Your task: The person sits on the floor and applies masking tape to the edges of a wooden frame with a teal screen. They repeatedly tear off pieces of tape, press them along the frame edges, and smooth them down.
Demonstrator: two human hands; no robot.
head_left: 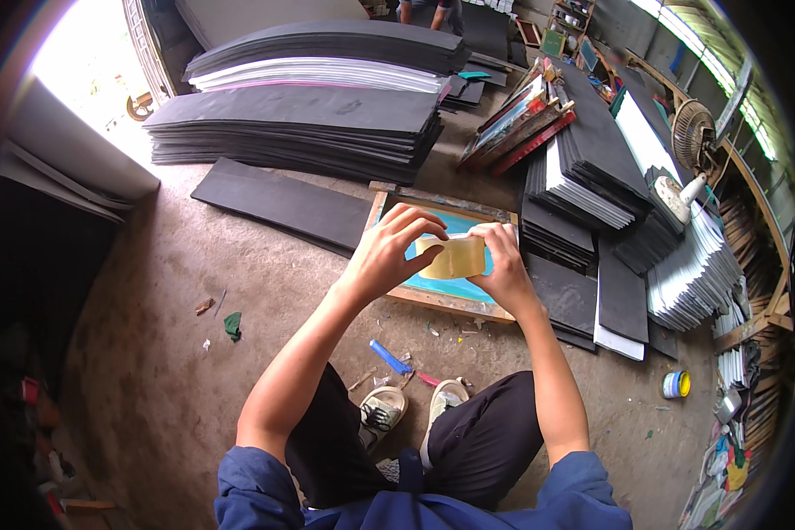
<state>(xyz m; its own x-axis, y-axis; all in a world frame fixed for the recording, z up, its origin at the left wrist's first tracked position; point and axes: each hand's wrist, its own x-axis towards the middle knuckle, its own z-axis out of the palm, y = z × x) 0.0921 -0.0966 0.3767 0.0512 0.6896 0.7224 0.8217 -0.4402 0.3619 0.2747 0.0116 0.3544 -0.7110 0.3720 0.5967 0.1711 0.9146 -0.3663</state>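
Both hands, left and right, pinch a tape strip stretched between them, above the framed screen on the floor. Best keep it taut and level so it lays down without wrinkles.

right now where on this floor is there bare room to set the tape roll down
Widest bare floor lies left of the wooden screen frame, below the long black foam sheet. Right side is crowded: black and white sheet stacks abut the frame. Small scraps litter the floor before the shoes.
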